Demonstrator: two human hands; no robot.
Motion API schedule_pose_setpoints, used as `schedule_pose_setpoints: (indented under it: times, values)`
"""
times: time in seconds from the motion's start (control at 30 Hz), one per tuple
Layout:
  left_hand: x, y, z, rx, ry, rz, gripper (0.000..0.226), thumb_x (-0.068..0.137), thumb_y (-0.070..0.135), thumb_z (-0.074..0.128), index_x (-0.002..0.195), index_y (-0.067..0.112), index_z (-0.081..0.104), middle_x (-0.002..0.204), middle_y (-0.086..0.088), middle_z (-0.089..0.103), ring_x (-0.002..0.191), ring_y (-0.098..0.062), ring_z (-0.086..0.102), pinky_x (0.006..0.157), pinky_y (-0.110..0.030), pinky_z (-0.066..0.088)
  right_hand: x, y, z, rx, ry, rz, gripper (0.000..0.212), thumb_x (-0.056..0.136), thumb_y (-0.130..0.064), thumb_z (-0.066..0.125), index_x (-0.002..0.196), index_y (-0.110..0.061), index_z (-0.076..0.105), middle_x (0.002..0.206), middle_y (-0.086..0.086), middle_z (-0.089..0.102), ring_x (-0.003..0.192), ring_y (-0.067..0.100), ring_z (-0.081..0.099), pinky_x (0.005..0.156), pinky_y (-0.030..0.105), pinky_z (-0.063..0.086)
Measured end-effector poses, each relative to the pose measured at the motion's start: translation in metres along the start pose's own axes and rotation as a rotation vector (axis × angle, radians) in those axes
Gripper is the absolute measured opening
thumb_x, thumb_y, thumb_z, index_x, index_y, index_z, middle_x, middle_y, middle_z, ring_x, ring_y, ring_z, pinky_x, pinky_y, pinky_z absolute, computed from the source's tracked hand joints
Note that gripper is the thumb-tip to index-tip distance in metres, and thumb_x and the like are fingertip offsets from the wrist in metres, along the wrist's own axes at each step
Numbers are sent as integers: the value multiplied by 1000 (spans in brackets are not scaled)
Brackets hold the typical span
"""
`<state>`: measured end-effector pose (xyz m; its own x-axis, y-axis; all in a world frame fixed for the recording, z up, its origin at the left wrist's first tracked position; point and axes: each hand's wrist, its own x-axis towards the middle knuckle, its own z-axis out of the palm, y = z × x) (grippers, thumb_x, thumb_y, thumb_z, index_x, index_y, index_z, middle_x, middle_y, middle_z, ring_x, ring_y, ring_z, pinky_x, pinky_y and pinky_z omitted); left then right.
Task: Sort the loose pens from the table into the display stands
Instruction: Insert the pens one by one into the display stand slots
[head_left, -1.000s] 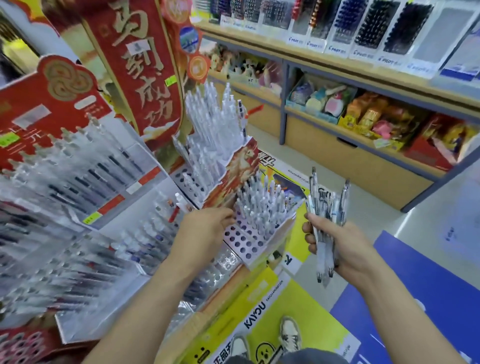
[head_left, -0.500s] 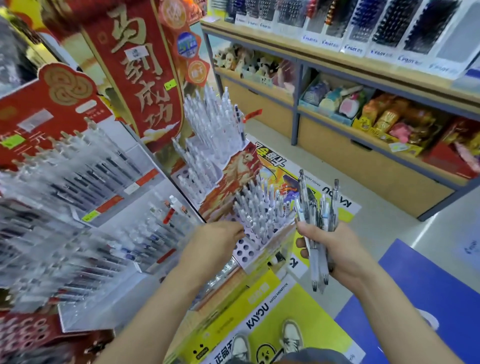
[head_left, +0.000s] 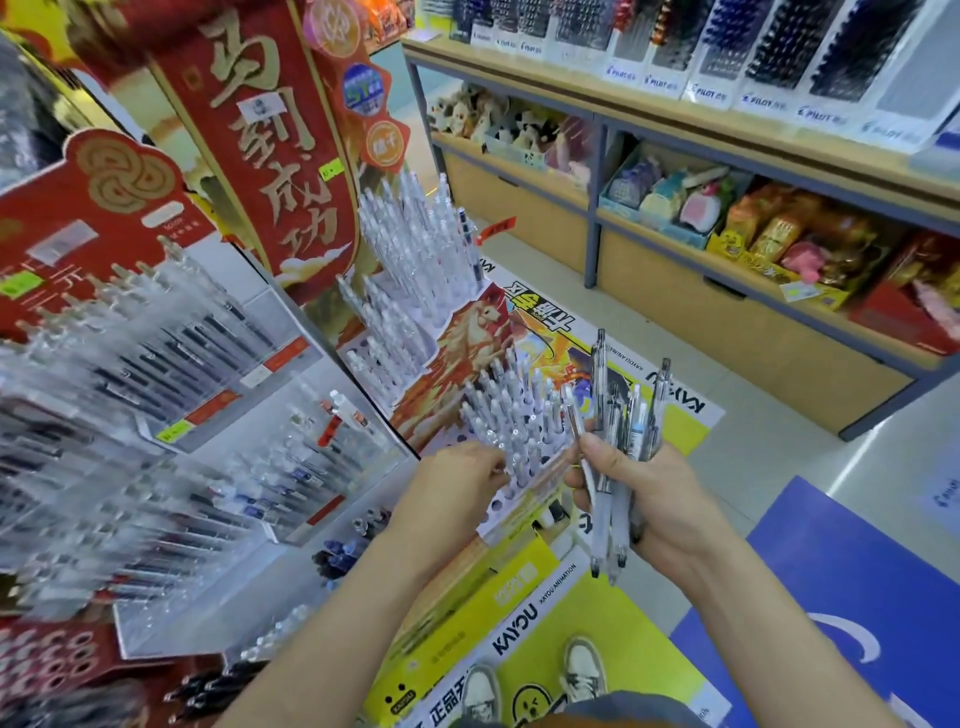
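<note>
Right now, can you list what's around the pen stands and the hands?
Surface: hidden under crowded stands; yellow KAYOU panel in front.
Job's things: bundle of pens in the right hand; white holed stand partly filled, front holes empty.
Clutter: dark pens lying loose at lower left; clear trays of pens, blurred.
Hands: right hand grips the bundle; left hand at the stand's front rows, grip hidden.
Cables: nothing seen.
Surroundings: red banner, shelves of pens and plush toys, blue floor mat.
</note>
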<state>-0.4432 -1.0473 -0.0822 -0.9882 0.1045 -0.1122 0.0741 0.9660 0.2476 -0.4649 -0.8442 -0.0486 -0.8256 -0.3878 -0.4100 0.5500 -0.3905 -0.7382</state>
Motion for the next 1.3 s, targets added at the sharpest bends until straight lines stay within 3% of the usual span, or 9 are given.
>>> schedule_pose_setpoints:
  times: [0.13, 0.4, 0.47, 0.53, 0.6, 0.7, 0.93, 1.07, 1.3]
  values:
    - [3, 3, -6, -99, 9, -23, 17, 95, 29, 58, 99, 16, 69, 94, 2, 66, 83, -13, 58, 73, -24, 44, -2, -2, 6, 12, -38, 7, 28, 73, -14, 68, 99, -6, 63, 79, 13, 69, 64, 23, 67, 55, 30, 56]
    - [-6, 14, -13, -156, -22, -140, 25, 93, 31, 62, 116, 20, 63, 101, 2, 67, 84, -12, 62, 78, -28, 48, -4, -4, 20, -114, -33, -66, 34, 67, -16, 72, 97, -4, 62, 72, 9, 66, 60, 22, 67, 58, 30, 57]
    - [-14, 19, -28, -192, 85, -186, 24, 94, 28, 61, 117, 24, 65, 100, 7, 68, 84, -9, 60, 77, -25, 48, -4, -5, 21, -104, -49, -57, 31, 68, -16, 72, 95, -5, 62, 70, 8, 66, 59, 22, 67, 56, 30, 57]
    - [-22, 30, -48, -546, 245, -244, 16, 93, 26, 61, 105, 22, 71, 88, 9, 71, 75, -8, 61, 72, -30, 53, -4, -6, 22, -84, -71, -45, 28, 69, -14, 71, 94, -5, 61, 67, 7, 65, 58, 22, 66, 54, 29, 56]
    - [-27, 44, -70, -1083, 221, -260, 19, 91, 26, 61, 105, 18, 72, 85, 3, 72, 72, -13, 63, 66, -34, 55, -4, -5, 24, -76, -89, -29, 31, 70, -13, 71, 97, -3, 61, 67, 7, 66, 57, 22, 66, 53, 29, 55]
    - [-27, 55, -82, -1307, 108, -226, 26, 84, 23, 65, 107, 14, 70, 90, -4, 74, 73, -14, 64, 64, -28, 53, -4, -3, 29, -103, -115, -8, 47, 71, -13, 79, 111, 2, 60, 71, 9, 68, 58, 23, 65, 52, 31, 54]
    - [-31, 43, -85, -1307, 388, -326, 22, 68, 24, 76, 83, 9, 68, 62, -4, 65, 56, -17, 59, 58, -27, 53, 2, -5, 18, -168, -8, -10, 32, 76, -20, 71, 102, -2, 67, 70, 13, 67, 62, 24, 64, 64, 37, 54]
    - [-32, 26, -91, -1196, 554, -396, 11, 79, 10, 73, 90, 11, 70, 66, -5, 70, 58, -18, 65, 60, -24, 56, 4, -13, 1, -262, 34, -29, 12, 94, -11, 59, 100, -4, 66, 71, 13, 69, 48, 22, 56, 45, 26, 47]
    - [-28, -2, -65, -828, 517, -435, 15, 84, 16, 72, 83, 31, 70, 72, 12, 71, 74, -15, 68, 76, -37, 58, 5, -8, -14, -362, 44, -15, 11, 93, -5, 59, 83, -6, 63, 69, 15, 65, 55, 23, 55, 47, 29, 47]
